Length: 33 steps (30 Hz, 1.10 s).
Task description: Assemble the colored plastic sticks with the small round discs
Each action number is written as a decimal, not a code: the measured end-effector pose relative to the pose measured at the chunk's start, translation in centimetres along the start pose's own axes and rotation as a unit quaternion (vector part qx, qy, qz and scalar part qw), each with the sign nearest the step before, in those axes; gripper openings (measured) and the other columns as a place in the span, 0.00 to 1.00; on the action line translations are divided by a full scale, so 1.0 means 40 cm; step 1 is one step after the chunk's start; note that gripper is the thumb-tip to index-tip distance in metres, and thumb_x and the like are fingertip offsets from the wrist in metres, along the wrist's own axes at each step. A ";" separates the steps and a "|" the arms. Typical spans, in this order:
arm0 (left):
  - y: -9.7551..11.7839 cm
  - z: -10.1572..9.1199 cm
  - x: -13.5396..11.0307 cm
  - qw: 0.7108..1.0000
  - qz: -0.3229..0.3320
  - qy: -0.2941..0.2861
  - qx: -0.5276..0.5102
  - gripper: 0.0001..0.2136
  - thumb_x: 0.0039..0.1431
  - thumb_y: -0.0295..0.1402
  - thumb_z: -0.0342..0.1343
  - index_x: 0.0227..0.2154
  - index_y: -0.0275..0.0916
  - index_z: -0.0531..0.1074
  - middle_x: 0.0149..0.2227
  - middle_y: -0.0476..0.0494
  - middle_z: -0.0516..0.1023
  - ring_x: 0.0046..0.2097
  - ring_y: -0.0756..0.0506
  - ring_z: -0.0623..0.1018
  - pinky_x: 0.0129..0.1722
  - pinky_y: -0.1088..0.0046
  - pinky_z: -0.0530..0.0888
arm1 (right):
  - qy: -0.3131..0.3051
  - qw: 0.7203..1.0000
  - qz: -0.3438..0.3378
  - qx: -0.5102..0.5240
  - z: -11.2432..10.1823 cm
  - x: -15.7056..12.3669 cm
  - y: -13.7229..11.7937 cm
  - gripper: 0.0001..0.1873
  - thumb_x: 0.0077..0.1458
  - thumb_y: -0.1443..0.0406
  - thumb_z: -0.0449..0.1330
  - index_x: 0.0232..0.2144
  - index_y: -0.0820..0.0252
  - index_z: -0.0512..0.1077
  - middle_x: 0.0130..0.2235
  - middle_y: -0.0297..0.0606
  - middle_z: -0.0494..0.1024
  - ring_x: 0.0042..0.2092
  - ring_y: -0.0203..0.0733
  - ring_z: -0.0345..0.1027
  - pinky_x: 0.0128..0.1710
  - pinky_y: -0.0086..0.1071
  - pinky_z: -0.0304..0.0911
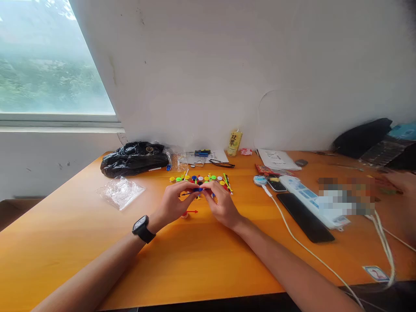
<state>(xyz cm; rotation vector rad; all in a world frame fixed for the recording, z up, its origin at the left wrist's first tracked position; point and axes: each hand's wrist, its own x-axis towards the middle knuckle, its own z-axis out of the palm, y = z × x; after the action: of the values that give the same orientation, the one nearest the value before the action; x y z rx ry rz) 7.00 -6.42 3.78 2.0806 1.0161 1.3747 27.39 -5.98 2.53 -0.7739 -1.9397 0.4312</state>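
Our two forearms reach in from the near edge of the orange table (195,264), and a black watch (142,228) sits on the left wrist. Both hands meet in the middle of the head view. Our left hand (173,203) is curled, its thumb and fingertips pinching a small blue piece (197,189), and a thin dark rod sticks out of its grasp. Our right hand (222,206) pinches the same blue piece from the other side, so the piece hangs between both sets of fingertips, just above the tabletop.

Just beyond the fingers lies a scatter of coloured caps and sticks (203,178). Below the left hand, near the heel of the palm, a red stick (192,212) lies flat on the wood. Out past the left hand we see a clear plastic bag (120,192), and beyond that a black bag (134,158). Well to the right of the right hand lie a dark phone (304,217), a white power strip (310,198) and a white cable (292,237). Another person's hand (399,182) rests at the far right edge.
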 end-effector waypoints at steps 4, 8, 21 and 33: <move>0.020 -0.040 0.016 0.985 -0.091 -0.071 -0.125 0.13 0.68 0.40 0.61 0.49 0.39 0.81 0.46 0.37 0.85 0.46 0.40 0.84 0.48 0.62 0.82 | -0.010 1.000 -0.022 0.010 -0.006 0.006 -0.004 0.08 0.73 0.63 0.53 0.47 0.52 0.73 0.44 0.42 0.78 0.47 0.48 0.72 0.51 0.42 0.67; 0.030 -0.087 0.039 0.962 -0.147 -0.153 -0.170 0.12 0.65 0.41 0.63 0.46 0.39 0.82 0.47 0.37 0.84 0.47 0.40 0.84 0.51 0.59 0.81 | -0.018 0.999 -0.041 0.013 -0.006 0.009 -0.005 0.09 0.73 0.63 0.53 0.46 0.51 0.73 0.45 0.41 0.78 0.48 0.48 0.72 0.53 0.43 0.66; 0.025 -0.101 0.046 0.960 -0.164 -0.132 -0.184 0.12 0.60 0.39 0.69 0.40 0.37 0.83 0.41 0.37 0.85 0.40 0.43 0.84 0.44 0.65 0.81 | 0.001 0.989 0.090 0.118 -0.020 0.001 -0.016 0.27 0.73 0.53 0.51 0.70 0.51 0.58 0.37 0.34 0.69 0.34 0.40 0.64 0.38 0.36 0.65; -0.009 -0.113 0.044 0.935 -0.238 -0.159 -0.208 0.13 0.54 0.36 0.73 0.34 0.34 0.77 0.37 0.38 0.86 0.42 0.43 0.85 0.44 0.69 0.80 | -0.038 0.961 0.160 0.221 -0.016 -0.009 0.022 0.37 0.71 0.44 0.49 0.14 0.55 0.55 0.17 0.31 0.54 0.23 0.36 0.48 0.26 0.36 0.45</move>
<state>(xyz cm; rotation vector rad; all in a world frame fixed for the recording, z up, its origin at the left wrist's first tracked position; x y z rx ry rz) 3.15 -4.96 6.38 1.5439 0.9126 0.8772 28.35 -5.58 2.08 -0.7807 -1.6963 1.0647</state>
